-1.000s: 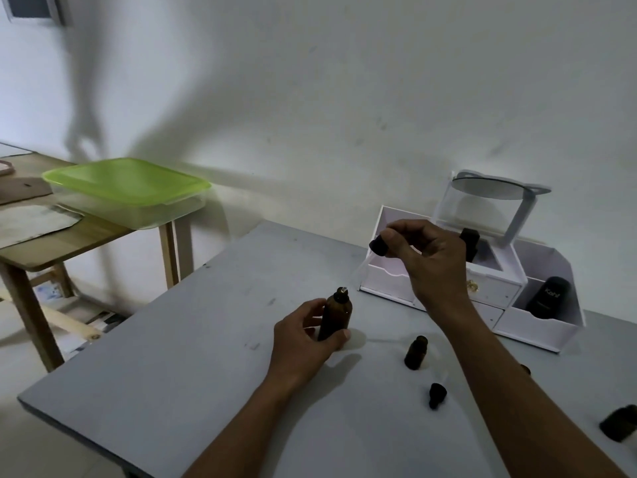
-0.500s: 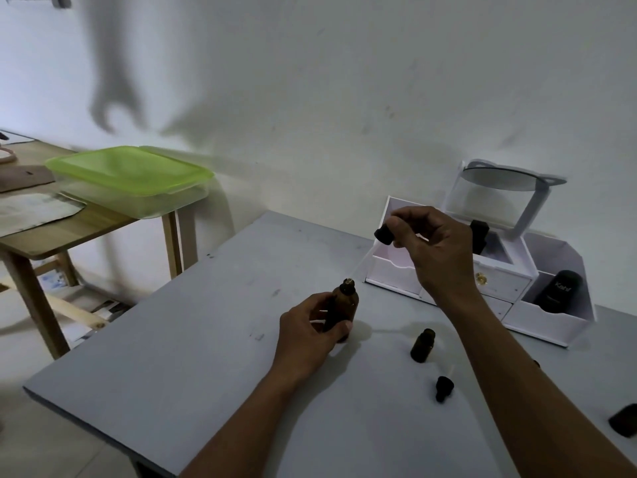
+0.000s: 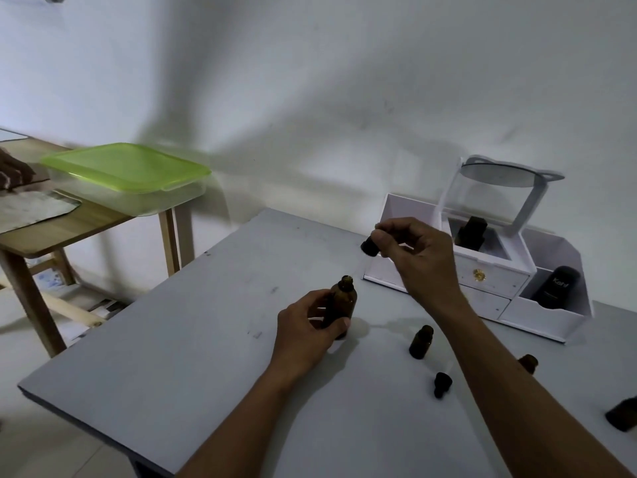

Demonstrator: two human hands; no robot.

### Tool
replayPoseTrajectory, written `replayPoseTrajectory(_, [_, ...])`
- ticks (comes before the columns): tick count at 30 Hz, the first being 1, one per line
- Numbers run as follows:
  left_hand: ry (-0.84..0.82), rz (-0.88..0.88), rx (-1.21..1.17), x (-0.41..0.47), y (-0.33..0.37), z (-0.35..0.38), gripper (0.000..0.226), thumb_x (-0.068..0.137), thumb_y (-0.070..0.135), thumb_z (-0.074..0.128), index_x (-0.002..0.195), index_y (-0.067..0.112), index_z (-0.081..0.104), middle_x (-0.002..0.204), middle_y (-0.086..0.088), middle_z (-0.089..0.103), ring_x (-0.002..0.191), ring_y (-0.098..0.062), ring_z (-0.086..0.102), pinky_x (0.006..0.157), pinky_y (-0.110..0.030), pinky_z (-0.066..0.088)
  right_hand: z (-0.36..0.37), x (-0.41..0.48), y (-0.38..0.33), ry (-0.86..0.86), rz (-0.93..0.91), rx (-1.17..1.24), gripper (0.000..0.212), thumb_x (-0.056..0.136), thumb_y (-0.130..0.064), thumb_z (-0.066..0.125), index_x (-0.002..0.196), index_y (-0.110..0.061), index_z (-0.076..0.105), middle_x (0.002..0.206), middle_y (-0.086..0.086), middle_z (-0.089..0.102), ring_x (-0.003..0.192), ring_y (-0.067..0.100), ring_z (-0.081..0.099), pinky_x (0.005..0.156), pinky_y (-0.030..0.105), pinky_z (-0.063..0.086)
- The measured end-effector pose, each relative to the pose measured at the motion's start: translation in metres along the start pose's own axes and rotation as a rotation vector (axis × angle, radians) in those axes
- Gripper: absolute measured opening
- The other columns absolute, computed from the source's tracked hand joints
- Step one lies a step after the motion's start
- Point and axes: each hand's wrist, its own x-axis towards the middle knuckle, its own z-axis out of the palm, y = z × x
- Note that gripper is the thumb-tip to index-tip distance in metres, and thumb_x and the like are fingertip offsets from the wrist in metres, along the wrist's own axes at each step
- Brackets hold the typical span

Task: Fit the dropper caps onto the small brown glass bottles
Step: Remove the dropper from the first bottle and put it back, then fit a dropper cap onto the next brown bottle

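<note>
My left hand (image 3: 306, 331) grips an upright brown glass bottle (image 3: 341, 303) with an open neck on the grey table (image 3: 206, 339). My right hand (image 3: 413, 260) pinches a black dropper cap (image 3: 369, 246) in the air, above and to the right of that bottle's neck. A smaller brown bottle (image 3: 421, 341) stands open to the right. A loose black dropper cap (image 3: 442, 383) lies near it. Another brown bottle (image 3: 528, 363) shows partly behind my right forearm. A dark bottle (image 3: 622, 414) lies at the right edge.
A white organiser (image 3: 482, 274) with drawers and a mirror stands at the table's back right, holding a dark bottle (image 3: 471, 231) and a black tube (image 3: 556, 282). A wooden side table (image 3: 51, 232) at left carries a green-lidded plastic box (image 3: 127, 174).
The view has shifted slightly. My right hand with the cap has stayed above and right of the bottle, drifting a little. The left hand keeps its hold on the bottle.
</note>
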Motion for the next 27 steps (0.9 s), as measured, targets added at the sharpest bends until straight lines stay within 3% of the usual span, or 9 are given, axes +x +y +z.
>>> replayPoseTrajectory(4, [0.007, 0.019, -0.005, -0.001, 0.0, -0.001, 0.05, 0.074, 0.025, 0.083, 0.12, 0.027, 0.065, 0.108, 0.014, 0.069, 0.095, 0.001, 0.065, 0.075, -0.009, 0.051, 0.013, -0.011, 0.008, -0.087, 0.021, -0.046, 0.009, 0.087, -0.018, 0.076, 0.095, -0.015, 0.076, 0.085, -0.008, 0.075, 0.076, 0.003, 0.071, 0.069, 0.016, 0.056])
replayPoseTrajectory(9, [0.005, 0.023, 0.002, -0.001, -0.001, -0.001, 0.05, 0.073, 0.026, 0.083, 0.12, 0.027, 0.066, 0.106, 0.014, 0.069, 0.094, 0.001, 0.066, 0.074, -0.008, 0.05, 0.024, -0.024, 0.021, -0.18, 0.046, -0.11, 0.01, 0.086, -0.02, 0.077, 0.096, -0.018, 0.077, 0.089, -0.009, 0.076, 0.082, 0.005, 0.071, 0.07, 0.019, 0.057])
replayPoseTrajectory(16, [0.008, -0.003, -0.016, -0.002, 0.002, -0.001, 0.045, 0.072, 0.024, 0.084, 0.102, 0.048, 0.06, 0.095, 0.028, 0.065, 0.087, 0.008, 0.065, 0.067, -0.006, 0.047, 0.025, -0.023, 0.023, -0.184, 0.054, -0.121, 0.013, 0.086, -0.021, 0.077, 0.098, -0.02, 0.077, 0.089, -0.01, 0.076, 0.083, 0.003, 0.071, 0.073, 0.022, 0.058])
replayPoseTrajectory(23, [0.092, -0.021, 0.064, -0.009, 0.005, -0.001, 0.059, 0.073, 0.028, 0.084, 0.125, 0.027, 0.056, 0.112, 0.011, 0.061, 0.097, -0.007, 0.06, 0.077, -0.016, 0.05, -0.004, -0.039, 0.013, -0.119, 0.068, -0.133, 0.028, 0.086, -0.027, 0.077, 0.113, -0.023, 0.072, 0.096, -0.01, 0.074, 0.09, 0.005, 0.07, 0.077, 0.017, 0.057])
replayPoseTrajectory(27, [0.146, -0.051, 0.05, -0.031, 0.014, -0.004, 0.039, 0.076, 0.028, 0.081, 0.107, 0.031, 0.058, 0.094, 0.017, 0.063, 0.085, -0.002, 0.063, 0.067, -0.015, 0.048, -0.049, -0.065, 0.017, -0.126, 0.114, -0.176, 0.018, 0.085, -0.017, 0.078, 0.102, -0.019, 0.076, 0.091, -0.008, 0.076, 0.085, 0.006, 0.072, 0.076, 0.017, 0.057])
